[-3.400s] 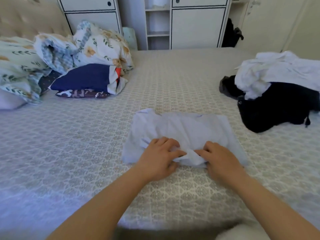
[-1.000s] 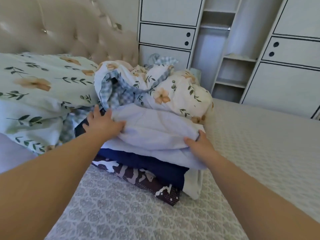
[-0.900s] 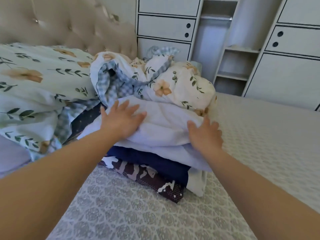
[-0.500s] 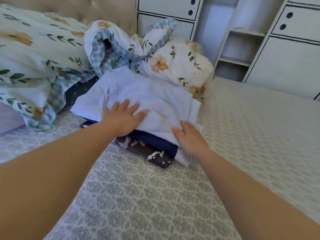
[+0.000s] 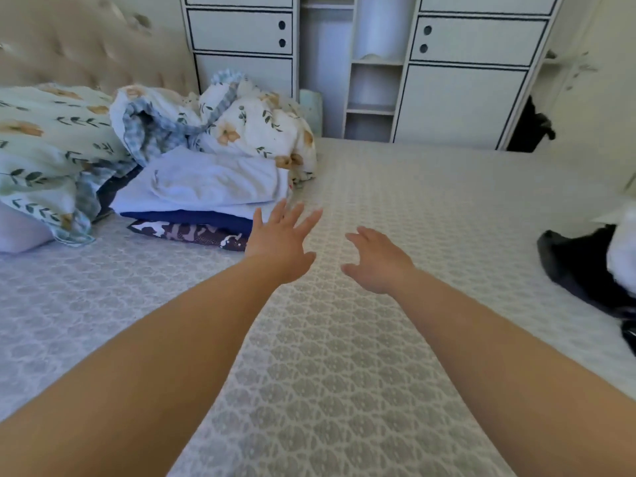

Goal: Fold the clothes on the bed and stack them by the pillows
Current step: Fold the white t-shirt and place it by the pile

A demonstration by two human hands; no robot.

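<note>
Both hands are out over the patterned bedspread [image 5: 344,339] and hold nothing. My left hand [image 5: 280,247] has its fingers straight and spread apart, its fingertips just in front of the near right corner of the stack of folded clothes [image 5: 196,204]. My right hand [image 5: 380,261] is beside it, well apart from the stack, fingers loosely curved with gaps between them.

I see the stack lying on the bed by the floral pillows [image 5: 241,122]: a white folded garment [image 5: 206,180] on top, a navy one [image 5: 192,220] under it, and a dark patterned piece [image 5: 192,234] at the bottom. Against the stack's left side is a crumpled floral duvet [image 5: 51,142].

At the right edge I see the unfolded pile [image 5: 592,270], dark cloth with something white on it, possibly a shirt; the view cuts it off. White cabinets [image 5: 464,94] stand behind the bed.
</note>
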